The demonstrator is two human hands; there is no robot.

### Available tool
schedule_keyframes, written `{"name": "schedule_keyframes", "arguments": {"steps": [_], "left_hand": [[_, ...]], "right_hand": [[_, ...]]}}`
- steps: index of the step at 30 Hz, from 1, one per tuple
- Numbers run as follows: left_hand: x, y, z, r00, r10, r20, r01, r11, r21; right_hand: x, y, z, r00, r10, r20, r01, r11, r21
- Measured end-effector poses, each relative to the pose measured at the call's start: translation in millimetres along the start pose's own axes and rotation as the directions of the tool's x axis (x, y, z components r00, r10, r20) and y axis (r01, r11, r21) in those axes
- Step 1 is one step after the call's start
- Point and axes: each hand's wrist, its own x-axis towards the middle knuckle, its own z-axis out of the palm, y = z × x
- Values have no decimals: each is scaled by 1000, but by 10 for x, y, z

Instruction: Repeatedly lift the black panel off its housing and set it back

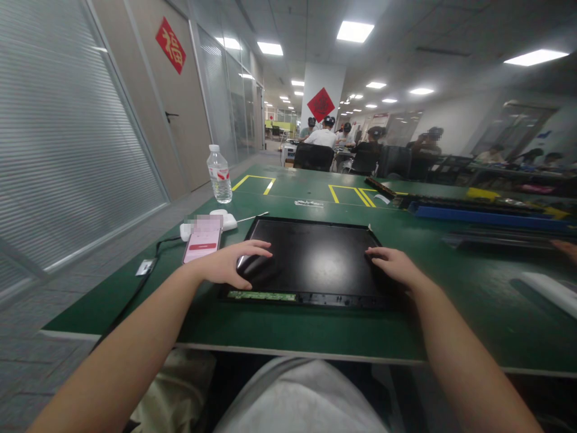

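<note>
A black flat display panel (315, 252) lies on the green table in front of me, its dark screen facing up. Along its near edge runs a black strip with a green circuit board (261, 296) at the left. My left hand (237, 263) reaches over the panel's left edge, fingers stretched out and thumb apart. At the opposite edge, my right hand (393, 264) has its fingers extended over the rim. Both hands are open; whether the fingertips press on the panel I cannot tell.
Left of the panel are a lit phone (202, 237), white device (223, 219), black cable (135, 291) and water bottle (219, 174). At right lie a blue strip (487, 218), black bars and a white bar (550, 291). Another person's hand (565, 248) shows at the right edge.
</note>
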Motion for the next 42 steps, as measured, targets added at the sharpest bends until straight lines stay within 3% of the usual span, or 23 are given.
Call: {"name": "schedule_keyframes", "arguments": {"steps": [9,13,17,20,24,33,42], "left_hand": [[0,-49,6,998,-58,-22,58,998,1],[39,-156,66,980,-152,-128,159,986,42],[101,-316,153,932,-244,-269,285,950,125],[130,-429,194,898,-300,-324,363,919,156],[145,-500,207,887,-332,-320,400,900,174],[189,-404,212,885,-323,-335,401,895,196],[208,-336,224,896,-342,-285,426,843,329]], "right_hand": [[-14,-29,-10,1000,2,-12,-2,1000,-24],[-8,-28,-45,995,39,-92,-44,997,-58],[16,12,-95,971,88,-220,-113,988,-107],[39,73,-114,958,195,-209,-221,970,-106],[54,142,-115,943,292,-156,-312,942,-122],[43,125,-107,940,332,-81,-341,927,-154],[123,288,-33,938,341,-69,-347,932,-104]]}}
